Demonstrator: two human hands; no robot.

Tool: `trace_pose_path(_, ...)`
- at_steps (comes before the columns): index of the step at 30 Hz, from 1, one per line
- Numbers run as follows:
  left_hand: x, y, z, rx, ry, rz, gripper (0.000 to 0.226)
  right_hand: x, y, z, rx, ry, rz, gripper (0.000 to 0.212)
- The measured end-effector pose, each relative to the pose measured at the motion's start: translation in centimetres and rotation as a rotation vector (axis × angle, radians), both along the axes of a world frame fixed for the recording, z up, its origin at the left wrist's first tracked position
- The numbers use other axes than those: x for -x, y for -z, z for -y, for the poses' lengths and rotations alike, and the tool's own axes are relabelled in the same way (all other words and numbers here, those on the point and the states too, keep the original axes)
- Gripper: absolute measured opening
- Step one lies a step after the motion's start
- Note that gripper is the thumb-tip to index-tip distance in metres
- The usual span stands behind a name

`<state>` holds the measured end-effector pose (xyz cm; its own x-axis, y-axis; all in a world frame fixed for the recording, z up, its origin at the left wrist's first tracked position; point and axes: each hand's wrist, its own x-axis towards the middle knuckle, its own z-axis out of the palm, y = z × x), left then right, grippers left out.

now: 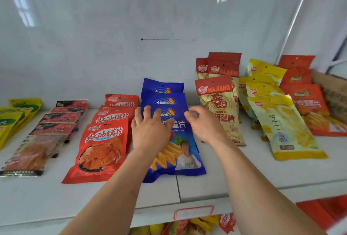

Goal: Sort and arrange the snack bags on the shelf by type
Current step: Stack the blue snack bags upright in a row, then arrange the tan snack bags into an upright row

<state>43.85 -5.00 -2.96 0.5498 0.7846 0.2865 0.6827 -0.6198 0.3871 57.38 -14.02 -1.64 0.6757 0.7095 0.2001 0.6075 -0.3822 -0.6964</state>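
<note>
While left hand (pixel 150 131) presses blue bag (pixel 174 152), right hand (pixel 204 124) curls.

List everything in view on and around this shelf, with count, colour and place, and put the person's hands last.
green-yellow bags: several, overlapping, far left edge, partly cut off
black-and-red bags: four visible, row left of centre
red bags: three, row beside the blue ones
blue bags: three, overlapping row at centre
MAJIANG bags: three, red tops and cream bodies, right of centre
yellow bags: about four, further right
orange-red bags: three or four, far right
cardboard box: one, brown, right edge
shelf: white, with a red-framed label holder on its front
left hand: flat on the front blue bag
right hand: fingers curled at that bag's right edge
</note>
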Motion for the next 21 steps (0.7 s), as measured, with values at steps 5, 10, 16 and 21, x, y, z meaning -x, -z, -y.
trace_pose_path(5,-3.4,-0.8,2.6,0.030,0.135,0.178,0.064,-3.4,-1.0,3.5,-0.167,0.166,0.055,0.033)
trace_pose_path(10,-9.1,-3.0,5.6,0.447,0.201,0.395,0.073,-9.0,0.6,5.0,-0.301,0.275,-0.058,0.039)
trace_pose_path(16,-16.4,-2.8,6.5,0.707,-0.004,0.496,0.061,-13.0,2.5,4.0,-0.321,0.218,-0.250,0.079)
trace_pose_path(21,-19.6,-0.9,5.0,0.738,-0.129,0.469,0.070,-14.7,2.9,2.5,-0.309,0.272,-0.292,0.097)
